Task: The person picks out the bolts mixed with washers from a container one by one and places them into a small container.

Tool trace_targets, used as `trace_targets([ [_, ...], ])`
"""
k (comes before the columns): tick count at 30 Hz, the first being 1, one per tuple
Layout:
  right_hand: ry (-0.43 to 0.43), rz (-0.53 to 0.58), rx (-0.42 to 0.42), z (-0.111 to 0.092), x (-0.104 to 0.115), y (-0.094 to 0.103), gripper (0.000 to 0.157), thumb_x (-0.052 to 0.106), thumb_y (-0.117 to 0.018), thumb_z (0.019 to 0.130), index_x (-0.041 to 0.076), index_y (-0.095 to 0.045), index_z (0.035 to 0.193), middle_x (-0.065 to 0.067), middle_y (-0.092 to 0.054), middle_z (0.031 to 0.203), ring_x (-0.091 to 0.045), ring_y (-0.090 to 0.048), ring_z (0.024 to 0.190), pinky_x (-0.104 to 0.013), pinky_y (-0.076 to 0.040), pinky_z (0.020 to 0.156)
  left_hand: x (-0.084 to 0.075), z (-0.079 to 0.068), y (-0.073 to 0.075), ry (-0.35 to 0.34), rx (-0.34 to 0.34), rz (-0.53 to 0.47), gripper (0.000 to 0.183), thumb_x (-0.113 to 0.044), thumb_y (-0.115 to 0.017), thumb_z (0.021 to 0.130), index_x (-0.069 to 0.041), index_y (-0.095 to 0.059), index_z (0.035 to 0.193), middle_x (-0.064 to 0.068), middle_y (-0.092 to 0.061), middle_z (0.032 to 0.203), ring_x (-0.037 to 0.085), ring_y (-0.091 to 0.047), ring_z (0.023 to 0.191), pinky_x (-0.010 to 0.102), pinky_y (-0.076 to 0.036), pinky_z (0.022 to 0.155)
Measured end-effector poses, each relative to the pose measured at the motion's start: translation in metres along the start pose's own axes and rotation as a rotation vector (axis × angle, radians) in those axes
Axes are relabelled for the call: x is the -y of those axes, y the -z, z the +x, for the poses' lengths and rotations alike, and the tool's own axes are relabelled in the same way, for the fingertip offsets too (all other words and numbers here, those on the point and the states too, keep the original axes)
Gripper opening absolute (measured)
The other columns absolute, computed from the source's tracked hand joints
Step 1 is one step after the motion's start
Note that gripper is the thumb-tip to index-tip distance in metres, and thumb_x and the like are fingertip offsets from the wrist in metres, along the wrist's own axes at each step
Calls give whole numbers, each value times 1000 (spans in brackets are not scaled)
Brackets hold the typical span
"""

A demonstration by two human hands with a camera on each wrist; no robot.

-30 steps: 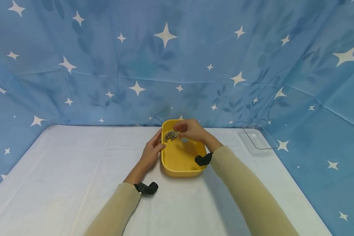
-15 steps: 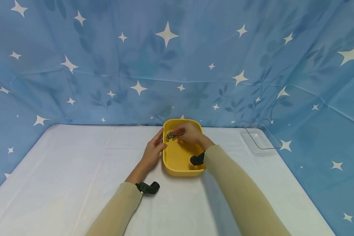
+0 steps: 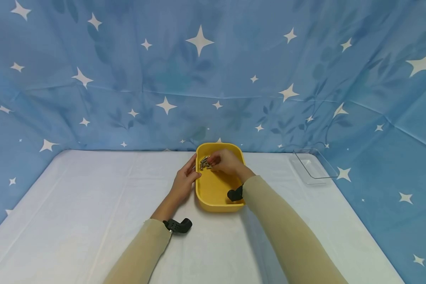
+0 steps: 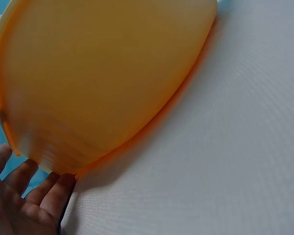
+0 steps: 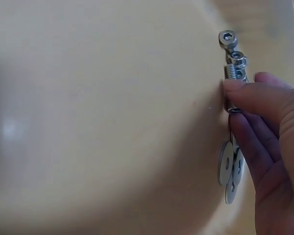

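A yellow plastic tub (image 3: 213, 193) stands on the white-covered table. My left hand (image 3: 183, 180) holds its left side, thumb at the rim and fingers against the outer wall. In the left wrist view, those fingertips (image 4: 63, 182) touch the wall near the base. Reaching into the tub, my right hand (image 3: 228, 162) pinches a metal bolt (image 5: 230, 104) between thumb and finger, partly covered by the thumb. Other socket-head bolts (image 5: 228, 39) lie in a small pile by the tub's wall. Several flat round washers (image 5: 226, 164) lie close to the right fingertips.
A clear plastic box (image 3: 310, 169) stands at the table's back right. Behind the table (image 3: 92, 189) hangs a blue cloth (image 3: 177, 67) with white stars. Each wrist carries a black camera mount (image 3: 177, 225).
My right hand has moved down and slightly left into the tub, to the bolts. A washer visible in the tub earlier is now hidden in the head view. The left hand keeps its place.
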State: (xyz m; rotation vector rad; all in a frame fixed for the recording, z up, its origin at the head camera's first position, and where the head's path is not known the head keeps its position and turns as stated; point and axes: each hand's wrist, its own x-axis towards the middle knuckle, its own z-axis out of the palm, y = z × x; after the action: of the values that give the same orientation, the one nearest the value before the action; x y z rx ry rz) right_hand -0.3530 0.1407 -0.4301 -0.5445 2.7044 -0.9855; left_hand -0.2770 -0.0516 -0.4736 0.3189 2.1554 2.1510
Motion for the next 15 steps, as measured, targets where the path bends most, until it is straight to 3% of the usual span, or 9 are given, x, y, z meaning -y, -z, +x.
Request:
trace_targets([
  [7, -3, -41, -23, 0, 0, -2, 22, 2, -76, 86, 6, -77, 108, -9, -76, 104, -18, -71, 92, -30, -61, 90, -21, -9, 0, 15, 26, 0, 74, -1, -51, 94, -10, -23, 162, 16, -27, 167, 32, -33, 152, 43, -38, 120],
  [15, 28, -70, -9, -2, 1, 0, 22, 1, -70, 90, 6, -76, 111, -8, -76, 108, -20, -70, 97, -34, -59, 97, 4, 1, 0, -4, -11, 4, 73, -5, -53, 94, -22, -29, 161, 6, -33, 166, 24, -38, 151, 41, -38, 120],
])
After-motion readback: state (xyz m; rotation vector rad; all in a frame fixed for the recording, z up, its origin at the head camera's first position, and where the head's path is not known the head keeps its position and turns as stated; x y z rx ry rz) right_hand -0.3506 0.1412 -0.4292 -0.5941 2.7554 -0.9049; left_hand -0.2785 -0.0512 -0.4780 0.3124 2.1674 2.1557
